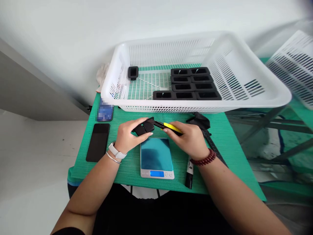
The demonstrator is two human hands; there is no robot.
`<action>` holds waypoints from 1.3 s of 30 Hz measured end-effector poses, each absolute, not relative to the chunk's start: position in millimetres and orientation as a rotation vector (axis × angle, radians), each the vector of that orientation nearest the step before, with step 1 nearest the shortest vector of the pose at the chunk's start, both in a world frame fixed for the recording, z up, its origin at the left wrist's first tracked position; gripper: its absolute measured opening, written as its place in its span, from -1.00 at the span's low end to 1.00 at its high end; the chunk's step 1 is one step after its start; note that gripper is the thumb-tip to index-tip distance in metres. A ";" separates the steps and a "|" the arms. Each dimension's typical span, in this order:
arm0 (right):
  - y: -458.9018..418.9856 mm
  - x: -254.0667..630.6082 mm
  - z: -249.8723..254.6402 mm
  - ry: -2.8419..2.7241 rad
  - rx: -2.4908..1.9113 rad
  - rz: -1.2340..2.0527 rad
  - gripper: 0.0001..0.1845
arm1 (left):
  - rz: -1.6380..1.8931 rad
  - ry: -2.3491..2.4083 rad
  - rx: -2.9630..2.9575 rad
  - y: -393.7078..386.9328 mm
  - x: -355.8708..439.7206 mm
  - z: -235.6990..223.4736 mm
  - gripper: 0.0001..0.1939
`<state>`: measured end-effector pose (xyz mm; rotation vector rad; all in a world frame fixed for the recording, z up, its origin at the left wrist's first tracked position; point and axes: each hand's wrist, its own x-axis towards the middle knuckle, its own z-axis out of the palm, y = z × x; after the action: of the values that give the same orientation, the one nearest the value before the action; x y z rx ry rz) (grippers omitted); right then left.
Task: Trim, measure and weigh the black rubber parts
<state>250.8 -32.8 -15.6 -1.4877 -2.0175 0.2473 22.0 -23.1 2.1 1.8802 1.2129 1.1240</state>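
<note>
Fingers (134, 124) around blocky matte part (144, 128), slim yellow-black cutter (167, 125)

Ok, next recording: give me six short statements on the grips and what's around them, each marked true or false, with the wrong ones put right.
1. The right grip holds a yellow-and-black tool. True.
2. The left grip holds nothing. False: it holds a black piece.
3. The display of the scale is on the side far from the person. False: it is on the near side.
4. The white basket stands beyond the scale. True.
5. The dark bead bracelet is on the left wrist. False: it is on the right wrist.
6. A marker lies to the right of the scale. True.
</note>
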 end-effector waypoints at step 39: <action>-54.1 301.1 7.6 -2.079 -2.022 0.069 -0.82 | 1.223 0.726 0.678 -3.7 12.0 -1.3 -0.57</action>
<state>301.1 -54.1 7.6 -2.0216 -2.0790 0.0695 12.0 -3.7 -1.3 0.6775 0.7261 1.2234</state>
